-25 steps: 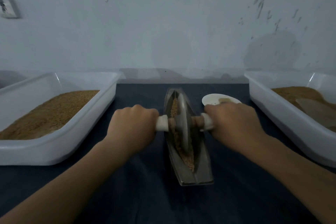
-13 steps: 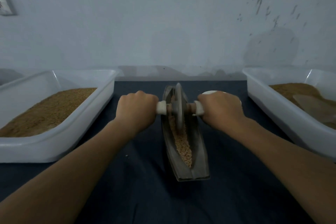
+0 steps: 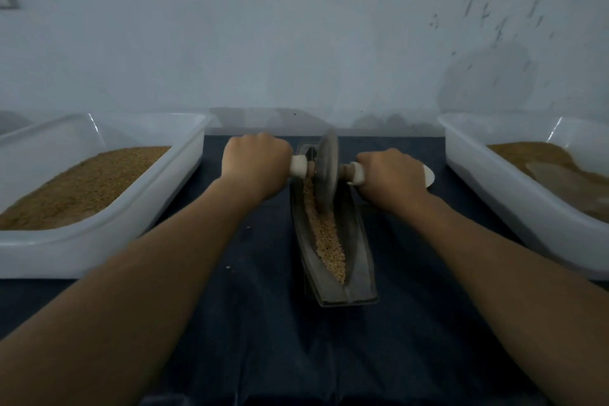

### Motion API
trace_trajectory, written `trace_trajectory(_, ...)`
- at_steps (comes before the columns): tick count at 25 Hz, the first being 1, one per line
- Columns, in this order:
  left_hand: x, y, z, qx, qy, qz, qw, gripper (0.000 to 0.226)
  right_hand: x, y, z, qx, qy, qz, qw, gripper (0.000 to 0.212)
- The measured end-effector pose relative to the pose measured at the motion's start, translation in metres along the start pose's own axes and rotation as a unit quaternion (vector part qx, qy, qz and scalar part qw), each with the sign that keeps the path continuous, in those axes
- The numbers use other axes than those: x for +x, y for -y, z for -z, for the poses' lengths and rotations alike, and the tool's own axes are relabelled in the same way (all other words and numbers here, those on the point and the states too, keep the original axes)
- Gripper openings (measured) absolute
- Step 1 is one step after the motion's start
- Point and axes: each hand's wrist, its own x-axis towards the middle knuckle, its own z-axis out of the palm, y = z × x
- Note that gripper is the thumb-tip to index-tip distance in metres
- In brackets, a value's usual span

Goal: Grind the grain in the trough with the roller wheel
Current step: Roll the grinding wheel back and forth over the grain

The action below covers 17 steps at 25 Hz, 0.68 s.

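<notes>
Dark cloth (image 3: pixel 257 323), stained wall (image 3: pixel 296 43).
I see left hand (image 3: pixel 255 165) and right hand (image 3: pixel 390 175), fingers curled round the wheel's (image 3: pixel 326 175) handles, at the trough's (image 3: pixel 359 250) far end, grain (image 3: pixel 326 237) below; dish (image 3: pixel 428 175) half hidden.

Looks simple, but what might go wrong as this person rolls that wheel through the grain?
The wheel sits at the far end of the trough; pushed further, it might ride out over the tip. Grain is heaped toward the near end, so a fast pull back may spill it onto the cloth. The right hand is close to a white dish and might knock it.
</notes>
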Motion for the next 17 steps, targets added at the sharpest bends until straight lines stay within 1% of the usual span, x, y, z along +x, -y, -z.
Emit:
trace_trajectory(1, -0.001, 0.000, 0.002, 0.007, 0.004, -0.008, 1.000, 0.009, -0.003, -0.001, -0.001, 0.008, 0.004, -0.001, 1.000, 0.015)
trace_trajectory(2, -0.010, 0.000, 0.003, 0.011, -0.003, -0.015, 1.000, 0.005, -0.011, -0.004, 0.000, -0.007, -0.012, 0.013, 1.000, 0.020)
trace_trajectory(3, -0.026, 0.002, 0.002, 0.007, -0.026, -0.022, 0.999, 0.005, -0.022, -0.008, 0.000, -0.032, -0.043, 0.046, 0.998, 0.026)
trace_trajectory(5, -0.063, 0.007, 0.000, -0.014, -0.081, -0.051, 0.995, 0.026, -0.051, -0.014, 0.006, -0.082, -0.129, 0.120, 0.981, 0.034)
trace_trajectory(6, -0.075, 0.011, 0.000, -0.028, -0.110, -0.064, 0.991, 0.034, -0.062, -0.017, 0.010, -0.094, -0.166, 0.142, 0.971, 0.035)
trace_trajectory(7, -0.080, 0.014, -0.001, -0.040, -0.135, -0.071, 0.987, 0.036, -0.067, -0.019, 0.012, -0.098, -0.185, 0.156, 0.965, 0.035)
trace_trajectory(8, -0.078, 0.015, -0.003, -0.046, -0.134, -0.067, 0.988, 0.036, -0.067, -0.019, 0.011, -0.108, -0.180, 0.154, 0.966, 0.036)
trace_trajectory(10, -0.065, 0.009, -0.009, -0.031, -0.081, -0.026, 0.996, 0.031, -0.050, -0.011, 0.006, -0.121, -0.133, 0.104, 0.978, 0.039)
trace_trajectory(12, -0.033, 0.003, -0.013, -0.037, -0.048, 0.011, 0.998, 0.010, -0.016, 0.003, 0.010, -0.093, -0.077, 0.047, 0.992, 0.028)
trace_trajectory(13, -0.017, 0.003, -0.013, -0.049, -0.022, 0.030, 0.998, 0.005, 0.000, 0.008, 0.014, -0.086, -0.043, 0.031, 0.995, 0.021)
trace_trajectory(15, -0.005, 0.004, -0.015, -0.060, 0.019, 0.039, 0.997, 0.007, 0.015, 0.011, 0.016, -0.084, 0.008, 0.020, 0.996, 0.015)
trace_trajectory(16, -0.011, 0.005, -0.015, -0.056, 0.014, 0.031, 0.998, 0.005, 0.011, 0.008, 0.017, -0.083, 0.014, 0.025, 0.996, 0.017)
trace_trajectory(17, -0.025, 0.007, -0.014, -0.053, -0.012, 0.017, 0.998, 0.006, -0.002, 0.003, 0.017, -0.089, -0.006, 0.048, 0.995, 0.022)
